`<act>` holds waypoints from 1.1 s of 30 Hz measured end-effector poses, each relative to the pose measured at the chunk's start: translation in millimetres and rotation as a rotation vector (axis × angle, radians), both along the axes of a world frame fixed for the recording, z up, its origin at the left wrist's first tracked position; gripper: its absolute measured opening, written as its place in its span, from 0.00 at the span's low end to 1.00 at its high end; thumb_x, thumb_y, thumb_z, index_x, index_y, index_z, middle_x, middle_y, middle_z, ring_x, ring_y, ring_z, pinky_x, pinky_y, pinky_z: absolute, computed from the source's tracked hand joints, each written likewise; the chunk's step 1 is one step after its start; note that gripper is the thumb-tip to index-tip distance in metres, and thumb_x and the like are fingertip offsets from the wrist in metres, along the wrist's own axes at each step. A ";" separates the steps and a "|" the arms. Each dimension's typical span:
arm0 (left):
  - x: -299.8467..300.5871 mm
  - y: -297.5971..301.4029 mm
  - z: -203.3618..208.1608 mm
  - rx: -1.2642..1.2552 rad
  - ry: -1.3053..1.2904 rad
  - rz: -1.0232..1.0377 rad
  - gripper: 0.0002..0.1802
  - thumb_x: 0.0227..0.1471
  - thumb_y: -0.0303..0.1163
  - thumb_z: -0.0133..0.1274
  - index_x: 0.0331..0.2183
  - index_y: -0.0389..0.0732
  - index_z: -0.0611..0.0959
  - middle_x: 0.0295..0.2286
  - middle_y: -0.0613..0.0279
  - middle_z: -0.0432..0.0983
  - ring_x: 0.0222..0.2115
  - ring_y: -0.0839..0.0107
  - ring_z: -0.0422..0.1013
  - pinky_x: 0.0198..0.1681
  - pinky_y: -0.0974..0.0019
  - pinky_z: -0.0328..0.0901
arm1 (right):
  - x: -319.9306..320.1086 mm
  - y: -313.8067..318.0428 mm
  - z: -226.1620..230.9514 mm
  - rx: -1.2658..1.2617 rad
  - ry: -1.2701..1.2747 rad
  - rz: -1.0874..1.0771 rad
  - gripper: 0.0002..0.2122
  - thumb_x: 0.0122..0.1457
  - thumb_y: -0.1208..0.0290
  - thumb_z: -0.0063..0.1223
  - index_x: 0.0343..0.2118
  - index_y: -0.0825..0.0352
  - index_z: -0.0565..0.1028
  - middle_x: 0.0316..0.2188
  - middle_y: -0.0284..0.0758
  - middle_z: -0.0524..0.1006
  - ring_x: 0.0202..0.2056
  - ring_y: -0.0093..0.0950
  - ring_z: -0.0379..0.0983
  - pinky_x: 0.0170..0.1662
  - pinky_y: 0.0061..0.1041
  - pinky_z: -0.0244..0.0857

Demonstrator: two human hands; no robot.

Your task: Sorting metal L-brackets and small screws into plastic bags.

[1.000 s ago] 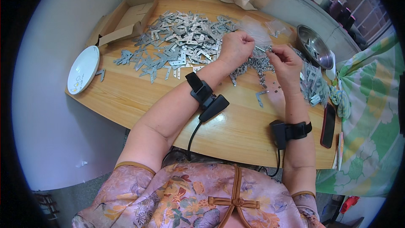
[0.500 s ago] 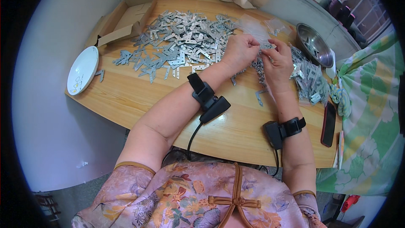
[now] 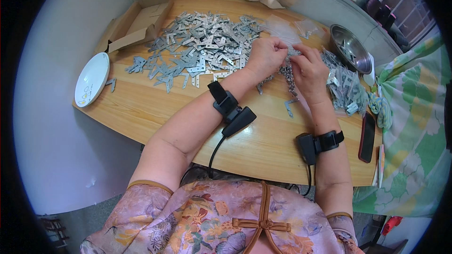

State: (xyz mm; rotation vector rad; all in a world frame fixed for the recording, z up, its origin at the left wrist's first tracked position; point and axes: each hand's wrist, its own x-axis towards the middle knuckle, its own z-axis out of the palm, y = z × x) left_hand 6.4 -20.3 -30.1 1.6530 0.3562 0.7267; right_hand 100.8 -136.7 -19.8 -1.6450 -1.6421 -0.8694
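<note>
Over the far right part of the wooden table, my left hand and my right hand are close together, fingertips nearly meeting. Thumb and fingers are pinched on each; whatever sits between them is too small or hidden to make out. Just beyond the fingertips lie clear plastic bags. Below the hands, a spread of small screws runs toward me, partly covered by my right hand. One L-shaped corner bracket lies at its near end. A large heap of flat metal corner brackets spreads left of my left hand.
Filled clear bags of metal parts lie right of my right hand, with a steel bowl behind them. A phone rests near the right edge. At left are a white dish and an open cardboard box.
My right hand has shifted slightly to the right and its fingers have lifted a little. More of the screws below it now show. My left hand has moved only slightly left.
</note>
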 end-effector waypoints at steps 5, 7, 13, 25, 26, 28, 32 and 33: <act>3.6 -1.5 -0.6 0.007 0.002 0.010 0.07 0.47 0.27 0.51 0.28 0.34 0.79 0.14 0.64 0.73 0.11 0.81 0.65 0.13 0.77 0.59 | 0.8 4.1 -6.4 0.059 0.019 -0.061 0.03 0.38 0.78 0.55 0.19 0.64 0.73 0.36 0.32 0.75 0.33 0.32 0.71 0.33 0.27 0.67; 4.8 -0.3 -3.1 0.051 -0.003 -0.003 0.07 0.47 0.27 0.51 0.28 0.34 0.79 0.14 0.64 0.73 0.11 0.81 0.65 0.13 0.77 0.59 | -0.6 6.5 -7.5 0.064 0.021 -0.080 0.03 0.38 0.78 0.55 0.18 0.64 0.74 0.36 0.32 0.75 0.34 0.31 0.71 0.33 0.27 0.67; 2.4 -0.6 -2.5 -0.030 0.006 -0.010 0.07 0.47 0.27 0.51 0.29 0.34 0.78 0.15 0.63 0.73 0.11 0.81 0.65 0.13 0.77 0.59 | 0.0 0.0 -0.9 -0.205 0.093 -0.068 0.03 0.40 0.76 0.54 0.20 0.63 0.77 0.40 0.30 0.74 0.40 0.32 0.69 0.37 0.29 0.67; 1.5 5.0 -1.8 -0.069 -0.025 0.076 0.06 0.46 0.26 0.52 0.28 0.34 0.78 0.15 0.63 0.73 0.11 0.81 0.65 0.12 0.78 0.59 | 6.4 -28.0 36.9 -1.045 0.365 0.013 0.06 0.40 0.71 0.57 0.23 0.64 0.77 0.22 0.36 0.77 0.26 0.33 0.73 0.31 0.28 0.66; 1.9 5.2 -2.2 -0.070 -0.026 0.075 0.06 0.46 0.26 0.52 0.28 0.34 0.78 0.15 0.63 0.73 0.11 0.81 0.65 0.12 0.78 0.59 | 4.4 -28.5 36.3 -1.132 0.380 -0.022 0.06 0.39 0.70 0.57 0.22 0.64 0.77 0.21 0.37 0.76 0.26 0.33 0.73 0.31 0.29 0.66; 2.6 5.9 -1.9 -0.058 -0.024 0.074 0.06 0.46 0.26 0.51 0.29 0.34 0.78 0.15 0.63 0.73 0.11 0.81 0.65 0.12 0.77 0.59 | 2.7 -28.7 34.2 -1.219 0.393 -0.058 0.06 0.39 0.69 0.58 0.22 0.64 0.77 0.21 0.37 0.76 0.26 0.32 0.73 0.30 0.29 0.65; 1.3 5.6 -0.5 -0.081 -0.006 0.071 0.06 0.47 0.27 0.51 0.29 0.34 0.78 0.15 0.63 0.73 0.11 0.81 0.64 0.12 0.77 0.59 | -0.4 -24.6 27.3 -1.204 0.360 -0.042 0.07 0.40 0.68 0.58 0.23 0.63 0.77 0.22 0.37 0.77 0.27 0.34 0.74 0.31 0.29 0.66; 1.6 6.2 -0.6 -0.077 -0.009 0.069 0.06 0.47 0.27 0.51 0.29 0.34 0.78 0.15 0.63 0.73 0.11 0.81 0.64 0.12 0.77 0.58 | -1.9 -22.8 26.5 -1.171 0.329 -0.054 0.07 0.40 0.68 0.57 0.24 0.63 0.77 0.23 0.37 0.77 0.28 0.34 0.73 0.32 0.30 0.66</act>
